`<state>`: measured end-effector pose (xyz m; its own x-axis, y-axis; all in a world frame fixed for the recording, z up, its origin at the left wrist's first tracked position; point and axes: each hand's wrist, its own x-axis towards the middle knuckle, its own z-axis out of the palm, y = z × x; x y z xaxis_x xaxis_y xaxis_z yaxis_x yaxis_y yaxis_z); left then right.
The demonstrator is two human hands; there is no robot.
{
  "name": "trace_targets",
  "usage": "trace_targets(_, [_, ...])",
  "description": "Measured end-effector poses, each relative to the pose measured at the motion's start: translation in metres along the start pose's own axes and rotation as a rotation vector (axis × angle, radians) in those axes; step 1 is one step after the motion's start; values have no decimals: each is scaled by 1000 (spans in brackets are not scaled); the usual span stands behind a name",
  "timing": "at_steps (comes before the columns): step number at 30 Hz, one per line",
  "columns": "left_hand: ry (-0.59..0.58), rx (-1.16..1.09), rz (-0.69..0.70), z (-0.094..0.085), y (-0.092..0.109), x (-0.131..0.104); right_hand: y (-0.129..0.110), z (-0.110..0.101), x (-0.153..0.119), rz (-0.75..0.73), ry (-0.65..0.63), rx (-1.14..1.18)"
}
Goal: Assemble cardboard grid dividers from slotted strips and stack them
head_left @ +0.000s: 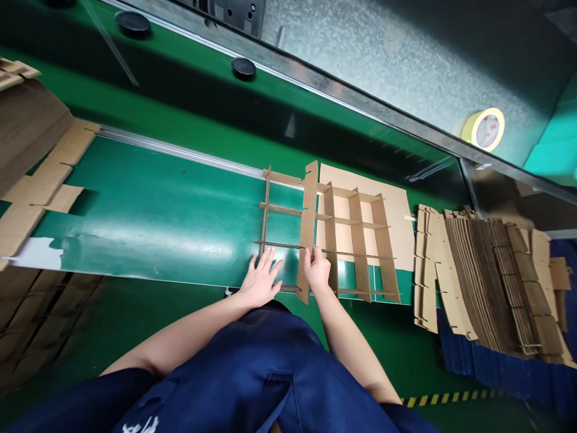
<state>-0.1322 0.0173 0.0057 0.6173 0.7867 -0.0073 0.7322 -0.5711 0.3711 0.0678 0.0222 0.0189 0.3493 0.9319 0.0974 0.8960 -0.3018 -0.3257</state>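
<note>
A cardboard divider grid (pixel 357 240) of crossing slotted strips lies at the right part of the green bench. One slotted strip (pixel 309 219) crosses it near the middle, raised above the long cross strips. My right hand (pixel 317 269) is closed on that strip near its lower part, fingers curled. My left hand (pixel 261 281) rests with fingers spread beside the lower left cell, below the leftmost upright strip (pixel 266 210). Under the grid's right part lies a flat cardboard sheet (pixel 399 222).
Stacked slotted strips (pixel 478 282) stand at the right end. More cardboard (pixel 49 180) lies at the left end. Beyond a metal rail, a yellow tape roll (pixel 483 129) sits on a grey surface. Black round discs (pixel 244 68) are near the rail.
</note>
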Motion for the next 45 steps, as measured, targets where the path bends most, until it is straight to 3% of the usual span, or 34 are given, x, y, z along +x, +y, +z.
trace_targets(8, [-13,-6,-30,-1,3,-1,2,-1,-2,30,47,-66])
trace_targets(21, [27,51,-29,-5,-4,36,-17,7,6,81,-178,-280])
trace_targets(27, [35,63,-23,-3,-4,35,-22,6,28,-90,-13,-189])
trace_targets(33, [13,65,-30,-5,-3,36,-24,18,46,-168,-329,-170])
trace_targets(35, [18,65,-34,-5,-2,37,-25,18,46,-167,-306,-176])
trace_targets(40, [35,85,-26,-3,-3,36,-35,20,53,-202,-79,-181])
trace_targets(45, [7,125,-24,-2,-4,36,-48,25,70,-236,-273,-174])
